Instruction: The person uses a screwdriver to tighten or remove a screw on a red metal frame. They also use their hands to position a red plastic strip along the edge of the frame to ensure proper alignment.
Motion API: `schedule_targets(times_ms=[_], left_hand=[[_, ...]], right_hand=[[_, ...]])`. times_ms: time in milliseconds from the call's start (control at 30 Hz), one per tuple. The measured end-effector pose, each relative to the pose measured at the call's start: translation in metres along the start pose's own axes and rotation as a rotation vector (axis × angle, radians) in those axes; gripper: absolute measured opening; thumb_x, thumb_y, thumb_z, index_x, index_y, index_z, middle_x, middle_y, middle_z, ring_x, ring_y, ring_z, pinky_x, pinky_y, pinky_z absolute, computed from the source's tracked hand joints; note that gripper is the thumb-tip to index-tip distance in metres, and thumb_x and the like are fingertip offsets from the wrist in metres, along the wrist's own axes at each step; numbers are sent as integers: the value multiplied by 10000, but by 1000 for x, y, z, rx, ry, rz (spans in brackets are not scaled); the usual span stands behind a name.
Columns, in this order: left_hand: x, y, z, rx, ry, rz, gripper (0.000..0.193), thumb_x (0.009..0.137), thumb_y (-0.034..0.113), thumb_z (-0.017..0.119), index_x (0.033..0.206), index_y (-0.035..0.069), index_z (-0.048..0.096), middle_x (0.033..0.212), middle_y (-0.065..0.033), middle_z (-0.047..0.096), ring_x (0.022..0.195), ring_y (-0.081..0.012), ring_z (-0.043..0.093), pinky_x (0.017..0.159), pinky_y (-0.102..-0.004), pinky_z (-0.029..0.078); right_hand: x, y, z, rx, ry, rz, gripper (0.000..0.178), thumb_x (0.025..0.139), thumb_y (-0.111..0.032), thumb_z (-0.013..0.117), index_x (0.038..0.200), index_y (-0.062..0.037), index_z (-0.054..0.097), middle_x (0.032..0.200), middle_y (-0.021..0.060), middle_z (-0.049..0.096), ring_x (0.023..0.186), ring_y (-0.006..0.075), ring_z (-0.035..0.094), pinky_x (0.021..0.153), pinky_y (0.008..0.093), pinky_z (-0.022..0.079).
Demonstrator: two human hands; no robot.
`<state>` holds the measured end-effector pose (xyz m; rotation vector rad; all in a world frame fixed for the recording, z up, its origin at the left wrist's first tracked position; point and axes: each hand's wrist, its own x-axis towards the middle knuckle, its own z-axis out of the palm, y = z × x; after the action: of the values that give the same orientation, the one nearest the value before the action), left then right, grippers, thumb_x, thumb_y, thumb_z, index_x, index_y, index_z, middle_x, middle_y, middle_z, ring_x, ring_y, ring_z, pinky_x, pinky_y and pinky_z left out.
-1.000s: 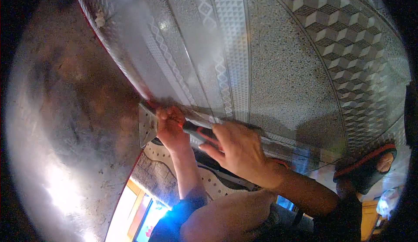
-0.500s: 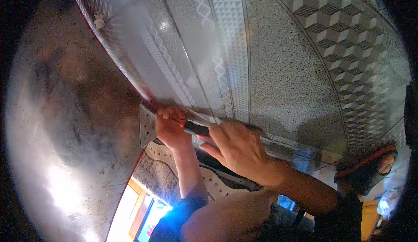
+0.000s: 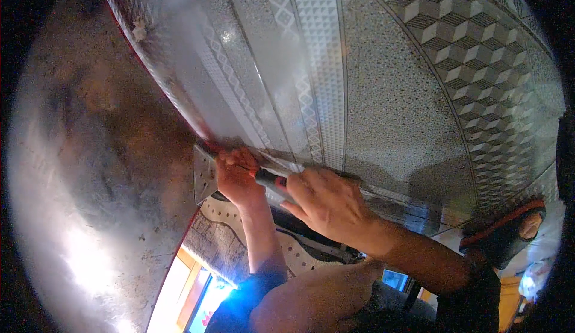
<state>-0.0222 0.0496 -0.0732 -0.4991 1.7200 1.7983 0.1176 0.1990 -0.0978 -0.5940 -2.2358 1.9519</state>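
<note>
My right hand (image 3: 332,204) is wrapped round the black and red handle (image 3: 271,181) of what looks like a screwdriver, pointing left. Just ahead of it, my left hand (image 3: 239,183) has its fingers curled closed near the tool's front end; what they grip is mostly hidden. A short dark piece (image 3: 207,148) sticks out beyond the left fingertips, close to a metal corner bracket (image 3: 204,174) with holes. The tool's tip does not show. Right beside the bracket runs the red-edged rim of a large, stained metal sheet (image 3: 108,129).
Patterned grey tiles (image 3: 389,87) spread across the top and right. Beneath my arms lies a pale perforated strip (image 3: 293,252) with dark parts along it. A dark sandal (image 3: 503,234) on a foot is at right. Bright light glares at the lower left.
Both hands keep nearly the same place and grip. The right hand and the handle have shifted very slightly; more red shows on the handle beside the fingers.
</note>
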Motion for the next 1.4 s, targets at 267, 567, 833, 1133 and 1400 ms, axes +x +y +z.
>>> schedule_targets(times_ms=[267,567,833,1133,1400], left_hand=[[-1,-2,19,176,391,83,326,939,313,281,796,94,474,719,-47,484,620,-158,439,548,-287,363],[-1,-2,5,57,124,1,317,937,309,285,753,113,454,666,-19,452,589,-145,416,525,-278,343],[1,-3,-1,38,307,54,331,939,311,272,912,88,515,786,-67,540,690,-192,498,644,-323,406],[1,-4,6,37,177,20,289,933,280,282,855,110,501,846,-37,553,804,-186,515,723,-339,419],[1,-1,-5,81,-26,20,236,918,247,325,830,119,503,873,-27,554,802,-170,514,763,-332,410]], right_hand=[[5,-12,-17,-96,-211,99,311,778,-367,571,881,-85,488,713,42,476,498,179,494,423,309,435],[2,0,-5,80,0,4,362,754,-361,618,890,-52,488,657,79,504,545,214,545,424,331,437],[10,-5,-14,154,-192,168,362,736,-265,653,976,-50,488,678,72,489,578,211,545,447,321,439],[16,-2,-21,-69,12,-89,457,695,-227,673,1092,-68,511,677,35,467,610,197,532,460,306,443],[5,-8,-14,86,-173,183,538,708,-275,664,1142,-53,437,740,80,479,606,201,543,476,316,458]])
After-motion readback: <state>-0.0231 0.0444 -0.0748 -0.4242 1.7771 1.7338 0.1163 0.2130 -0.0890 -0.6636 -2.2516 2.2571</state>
